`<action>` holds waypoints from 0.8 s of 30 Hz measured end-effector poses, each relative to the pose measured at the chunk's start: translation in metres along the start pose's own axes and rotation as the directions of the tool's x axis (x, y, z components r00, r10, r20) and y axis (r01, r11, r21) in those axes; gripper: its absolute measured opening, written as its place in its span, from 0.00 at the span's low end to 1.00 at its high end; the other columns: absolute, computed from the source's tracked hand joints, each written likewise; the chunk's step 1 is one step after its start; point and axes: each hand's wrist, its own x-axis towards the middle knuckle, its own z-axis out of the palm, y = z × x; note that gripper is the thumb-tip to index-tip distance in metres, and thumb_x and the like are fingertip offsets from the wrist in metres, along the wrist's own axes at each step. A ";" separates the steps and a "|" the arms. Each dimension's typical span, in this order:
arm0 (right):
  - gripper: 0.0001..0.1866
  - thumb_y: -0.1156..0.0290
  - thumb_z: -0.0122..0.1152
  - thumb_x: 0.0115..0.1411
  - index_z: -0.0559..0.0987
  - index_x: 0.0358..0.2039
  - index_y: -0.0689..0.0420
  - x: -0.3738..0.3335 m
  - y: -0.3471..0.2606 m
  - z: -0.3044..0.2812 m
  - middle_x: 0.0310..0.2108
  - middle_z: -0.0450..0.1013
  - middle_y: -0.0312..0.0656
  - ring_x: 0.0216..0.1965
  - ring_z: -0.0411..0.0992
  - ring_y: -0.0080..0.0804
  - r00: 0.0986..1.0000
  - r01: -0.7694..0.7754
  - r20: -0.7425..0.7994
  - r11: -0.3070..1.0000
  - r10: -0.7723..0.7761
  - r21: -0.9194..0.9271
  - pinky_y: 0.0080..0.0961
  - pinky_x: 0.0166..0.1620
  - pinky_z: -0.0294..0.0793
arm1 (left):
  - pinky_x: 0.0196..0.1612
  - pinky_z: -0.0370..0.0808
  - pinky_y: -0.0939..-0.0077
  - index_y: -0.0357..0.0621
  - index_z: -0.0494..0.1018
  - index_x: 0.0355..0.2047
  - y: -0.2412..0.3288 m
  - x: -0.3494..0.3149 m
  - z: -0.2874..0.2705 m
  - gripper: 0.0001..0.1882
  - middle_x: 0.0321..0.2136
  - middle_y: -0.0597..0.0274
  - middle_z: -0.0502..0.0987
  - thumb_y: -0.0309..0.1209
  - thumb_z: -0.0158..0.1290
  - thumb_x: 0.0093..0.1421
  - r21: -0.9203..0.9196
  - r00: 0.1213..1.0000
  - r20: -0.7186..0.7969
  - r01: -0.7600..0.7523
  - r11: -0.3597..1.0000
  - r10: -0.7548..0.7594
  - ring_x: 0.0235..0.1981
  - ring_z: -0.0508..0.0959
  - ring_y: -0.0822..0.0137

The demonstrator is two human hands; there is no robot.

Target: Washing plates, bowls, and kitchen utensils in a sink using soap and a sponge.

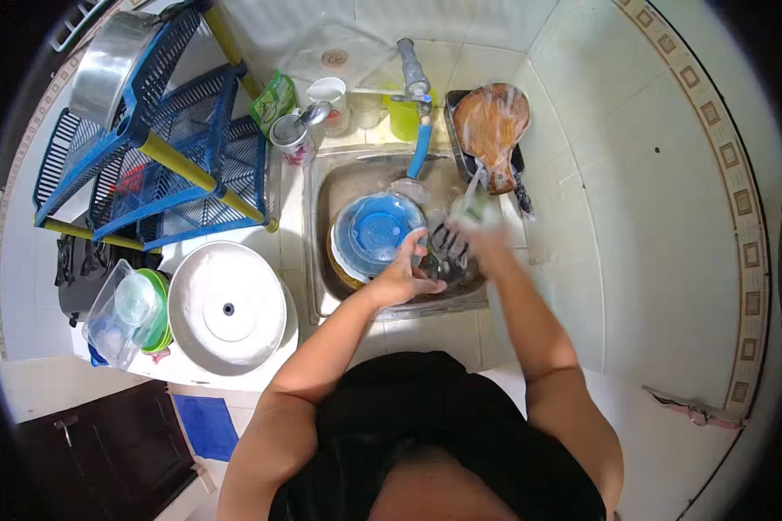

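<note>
My left hand [398, 280] is over the sink, its fingers and thumb curled at a black slotted utensil [450, 247], perhaps a slotted turner, partly hidden. Motion smears my right hand [490, 243], which is just right of that utensil. A pale green and white sponge-like thing [476, 208] shows at its fingers, too blurred to make out fully. Left of the utensil, a blue bowl [381, 227] rests on other dishes in the metal sink [320, 300], beside my left fingers.
A tap with a blue hose [420, 152] hangs over the sink. Behind it, a soapy wooden board [492, 122] lies in a dark tray. Cups [294, 141] line the back left. A blue rack [174, 165] and a large white basin [226, 308] occupy the left counter.
</note>
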 end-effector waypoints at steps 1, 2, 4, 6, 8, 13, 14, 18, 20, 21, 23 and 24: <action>0.14 0.69 0.65 0.41 0.77 0.32 0.56 0.024 -0.005 -0.016 0.26 0.73 0.35 0.28 0.69 0.21 0.993 0.119 0.014 0.989 -0.118 -0.088 0.21 0.33 0.69 | 0.38 0.70 0.76 0.45 0.47 0.57 0.002 -0.001 0.001 0.44 0.48 0.52 0.59 0.28 0.63 0.44 0.064 0.999 0.001 0.043 0.997 -0.043 0.34 0.71 0.68; 0.14 0.67 0.64 0.41 0.77 0.32 0.55 0.049 -0.005 -0.030 0.27 0.74 0.36 0.29 0.70 0.24 0.986 0.167 0.041 0.942 -0.162 -0.290 0.23 0.34 0.70 | 0.39 0.69 0.77 0.42 0.55 0.54 0.004 -0.004 0.001 0.37 0.46 0.53 0.64 0.29 0.62 0.46 0.052 0.994 -0.034 0.105 0.993 -0.103 0.34 0.72 0.70; 0.15 0.61 0.61 0.41 0.77 0.32 0.51 0.095 -0.016 -0.043 0.29 0.75 0.38 0.32 0.73 0.30 0.973 0.226 0.108 0.745 -0.205 -0.627 0.28 0.35 0.71 | 0.39 0.69 0.78 0.41 0.60 0.51 -0.049 0.001 -0.014 0.31 0.42 0.55 0.67 0.29 0.61 0.47 0.026 0.997 -0.063 0.043 0.999 -0.041 0.33 0.72 0.71; 0.17 0.55 0.58 0.42 0.78 0.32 0.48 0.134 -0.021 -0.053 0.32 0.75 0.39 0.35 0.74 0.36 0.978 0.202 0.132 0.566 -0.162 -0.800 0.32 0.37 0.72 | 0.37 0.69 0.80 0.37 0.68 0.43 -0.070 -0.003 -0.017 0.19 0.35 0.64 0.71 0.27 0.58 0.50 0.025 0.993 -0.120 0.018 1.000 -0.015 0.31 0.71 0.74; 0.17 0.53 0.57 0.42 0.78 0.32 0.47 0.166 -0.023 -0.059 0.33 0.75 0.39 0.37 0.74 0.39 0.981 0.190 0.148 0.513 -0.122 -0.837 0.34 0.38 0.72 | 0.36 0.69 0.80 0.37 0.69 0.41 -0.078 -0.008 -0.027 0.17 0.32 0.65 0.72 0.27 0.57 0.51 0.141 0.992 -0.117 0.062 0.988 -0.046 0.31 0.71 0.74; 0.20 0.53 0.61 0.40 0.78 0.33 0.51 0.194 -0.018 -0.065 0.32 0.74 0.46 0.36 0.72 0.46 0.915 0.167 -0.038 0.462 -0.402 -0.871 0.39 0.38 0.72 | 0.35 0.70 0.74 0.34 0.74 0.32 -0.055 -0.022 -0.037 0.16 0.30 0.53 0.77 0.37 0.55 0.52 0.587 0.928 -0.168 0.365 0.722 -0.333 0.31 0.76 0.64; 0.12 0.60 0.53 0.46 0.77 0.27 0.53 0.180 -0.024 -0.054 0.32 0.73 0.47 0.35 0.72 0.46 0.831 0.267 -0.029 0.445 -0.556 -0.855 0.39 0.39 0.72 | 0.40 0.70 0.66 0.35 0.75 0.32 -0.065 -0.026 -0.041 0.20 0.34 0.45 0.75 0.43 0.53 0.53 0.670 0.951 -0.211 0.308 0.675 -0.224 0.36 0.76 0.52; 0.12 0.62 0.53 0.44 0.77 0.27 0.55 0.124 -0.019 -0.021 0.31 0.73 0.47 0.34 0.73 0.45 0.757 0.492 0.257 0.267 -0.601 -0.828 0.39 0.37 0.73 | 0.47 0.67 0.61 0.34 0.75 0.34 -0.076 -0.025 -0.039 0.25 0.37 0.40 0.74 0.49 0.48 0.55 0.793 0.964 -0.165 0.256 0.553 -0.209 0.42 0.73 0.47; 0.13 0.63 0.53 0.45 0.79 0.29 0.54 0.090 -0.019 0.001 0.33 0.74 0.47 0.35 0.73 0.44 0.876 0.468 0.424 0.191 -0.228 -0.863 0.37 0.37 0.74 | 0.47 0.67 0.62 0.34 0.75 0.34 -0.067 -0.024 -0.038 0.25 0.36 0.40 0.74 0.49 0.48 0.55 0.737 0.943 -0.201 0.324 0.593 -0.266 0.42 0.73 0.47; 0.13 0.65 0.53 0.45 0.79 0.30 0.54 0.077 -0.020 0.015 0.35 0.74 0.47 0.36 0.74 0.42 0.891 0.424 0.446 0.194 0.087 -0.885 0.35 0.37 0.74 | 0.46 0.67 0.62 0.35 0.75 0.34 -0.066 -0.025 -0.038 0.25 0.36 0.40 0.74 0.49 0.48 0.55 0.671 0.915 -0.243 0.398 0.625 -0.322 0.41 0.73 0.47; 0.13 0.65 0.55 0.46 0.80 0.33 0.52 0.058 0.004 0.033 0.37 0.75 0.45 0.39 0.74 0.39 0.751 0.584 0.559 0.043 0.352 -0.810 0.34 0.39 0.74 | 0.45 0.68 0.62 0.35 0.75 0.35 -0.072 -0.025 -0.039 0.24 0.35 0.42 0.75 0.47 0.48 0.56 0.633 0.890 -0.279 0.453 0.628 -0.361 0.40 0.74 0.47; 0.13 0.65 0.57 0.46 0.80 0.34 0.52 0.056 0.028 0.038 0.38 0.75 0.42 0.40 0.74 0.37 0.732 0.596 0.559 0.031 0.389 -0.802 0.33 0.39 0.74 | 0.47 0.67 0.62 0.33 0.74 0.37 -0.076 -0.023 -0.039 0.25 0.38 0.41 0.73 0.48 0.47 0.56 0.604 0.888 -0.285 0.458 0.652 -0.360 0.43 0.72 0.47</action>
